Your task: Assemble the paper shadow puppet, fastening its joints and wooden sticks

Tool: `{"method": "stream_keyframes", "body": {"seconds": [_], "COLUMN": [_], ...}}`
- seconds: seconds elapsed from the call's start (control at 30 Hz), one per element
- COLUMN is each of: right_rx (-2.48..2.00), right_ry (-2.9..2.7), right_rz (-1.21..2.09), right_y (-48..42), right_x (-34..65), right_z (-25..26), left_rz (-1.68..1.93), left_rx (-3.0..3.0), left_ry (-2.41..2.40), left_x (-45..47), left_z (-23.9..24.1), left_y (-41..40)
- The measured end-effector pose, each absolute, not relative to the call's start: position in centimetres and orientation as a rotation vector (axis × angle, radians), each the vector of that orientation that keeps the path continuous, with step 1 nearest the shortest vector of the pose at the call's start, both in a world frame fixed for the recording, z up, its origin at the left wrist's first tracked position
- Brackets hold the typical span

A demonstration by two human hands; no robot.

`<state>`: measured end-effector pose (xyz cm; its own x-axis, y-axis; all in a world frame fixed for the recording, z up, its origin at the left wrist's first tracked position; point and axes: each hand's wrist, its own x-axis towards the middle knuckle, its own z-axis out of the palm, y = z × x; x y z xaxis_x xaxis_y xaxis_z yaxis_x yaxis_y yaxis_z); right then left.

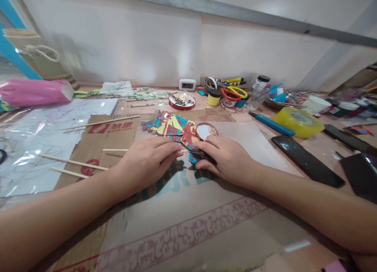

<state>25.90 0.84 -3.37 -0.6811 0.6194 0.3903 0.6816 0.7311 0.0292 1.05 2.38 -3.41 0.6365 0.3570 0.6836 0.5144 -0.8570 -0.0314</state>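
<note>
A flat, brightly painted puppet figure (172, 126) in red, yellow and blue lies on brown cardboard (182, 217) in the middle of the table. My left hand (147, 160) rests palm down on its near edge, fingers together and pressing on a thin wooden stick (115, 150). My right hand (225, 158) is closed round a small dark tool at the figure's lower part; I cannot make out what the tool is. The two hands' fingertips almost meet.
Loose wooden sticks (73, 162) lie on the left over clear plastic sheets (35, 146). A round red tin (182, 100), scissors (234, 93), jars, a yellow tape roll (298, 122), a blue knife (271, 123) and dark phones (306, 160) crowd the back and right. A pink roll (35, 91) lies far left.
</note>
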Motion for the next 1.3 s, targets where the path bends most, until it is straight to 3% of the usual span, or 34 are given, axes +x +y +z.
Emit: {"method": "stream_keyframes", "body": {"seconds": [0.37, 0.77, 1.3], "right_rx": [-1.002, -0.977, -1.019], "right_ry": [-2.575, -2.548, -2.545], "right_rz": [-0.235, -0.299, -0.318], "right_y": [0.59, 0.83, 0.62], "right_x": [25.77, 25.73, 25.73], "right_z": [-3.24, -3.15, -3.16], "left_rz": [-0.980, -0.820, -0.872], "left_rx": [-2.628, -2.617, -2.660], "left_ry": [-0.625, -0.873, -0.808], "left_x": [0.62, 1.05, 1.09], "left_z": [-3.05, -2.97, -3.04], "left_y": [2.00, 1.98, 2.10]}}
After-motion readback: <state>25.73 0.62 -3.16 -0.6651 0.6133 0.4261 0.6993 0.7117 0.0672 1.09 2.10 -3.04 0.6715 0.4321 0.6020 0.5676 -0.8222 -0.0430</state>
